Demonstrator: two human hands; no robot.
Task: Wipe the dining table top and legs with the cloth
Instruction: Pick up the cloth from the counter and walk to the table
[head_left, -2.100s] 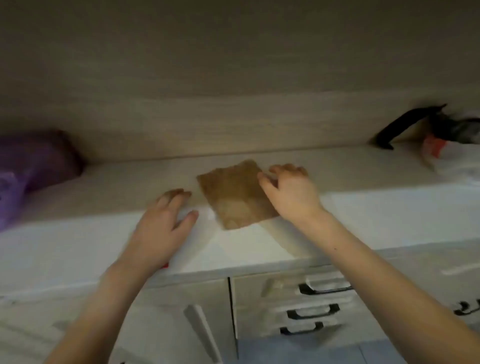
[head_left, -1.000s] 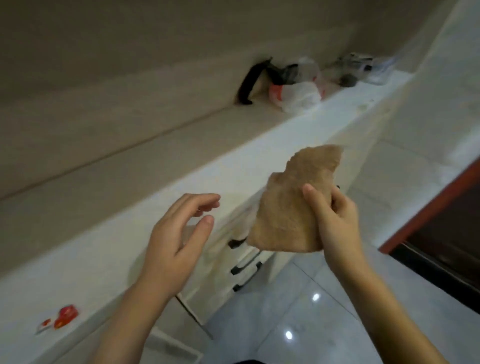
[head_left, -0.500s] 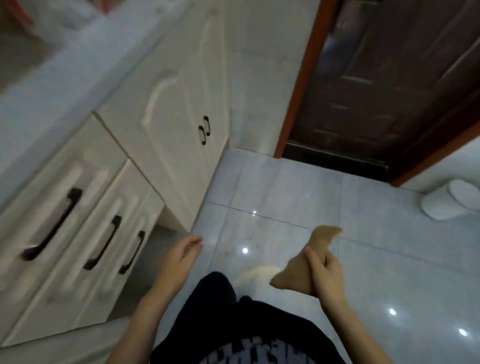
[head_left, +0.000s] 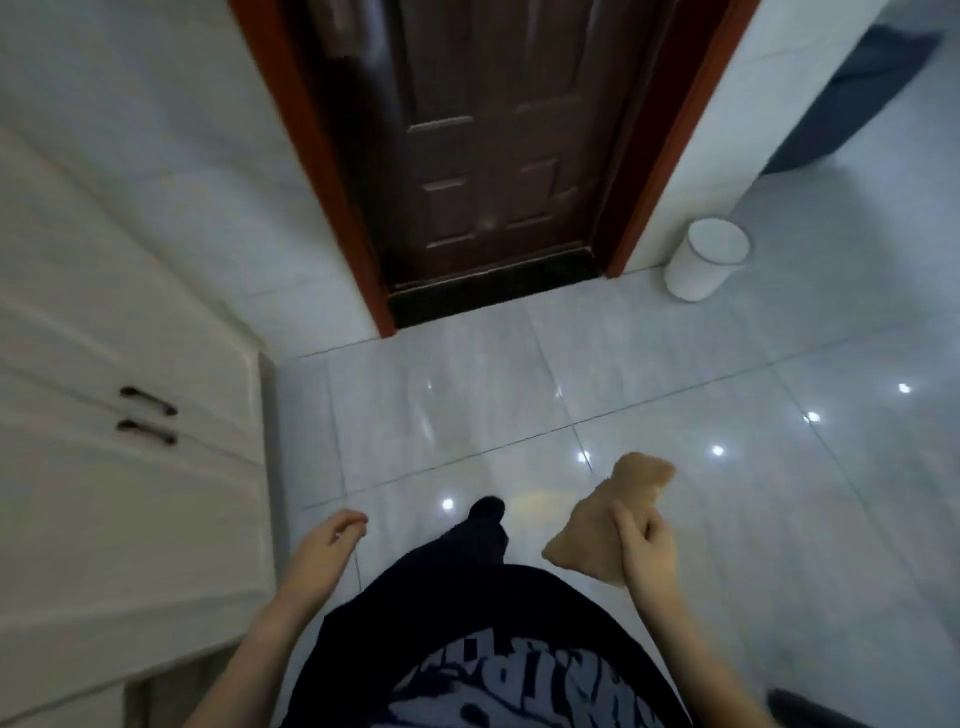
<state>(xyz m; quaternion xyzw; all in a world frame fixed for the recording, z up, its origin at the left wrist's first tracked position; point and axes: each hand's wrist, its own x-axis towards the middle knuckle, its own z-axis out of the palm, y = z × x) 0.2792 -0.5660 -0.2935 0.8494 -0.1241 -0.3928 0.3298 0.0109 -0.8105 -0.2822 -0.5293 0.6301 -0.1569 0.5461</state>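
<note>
Right hand (head_left: 647, 553) grips the tan cloth (head_left: 602, 525) in mid-air above the tiled floor (head_left: 727, 519); cloth's long axis runs diagonally, free end pointing up-right toward the white bin (head_left: 704, 260); left hand (head_left: 324, 556) hangs loosely curled, holding nothing.

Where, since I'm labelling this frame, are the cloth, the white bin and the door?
cloth (head_left: 587, 538): head view, middle of the tan fabric, left of the thumb.
white bin (head_left: 693, 273): head view, side wall below the rim.
door (head_left: 491, 156): head view, its middle, between the panels.
</note>
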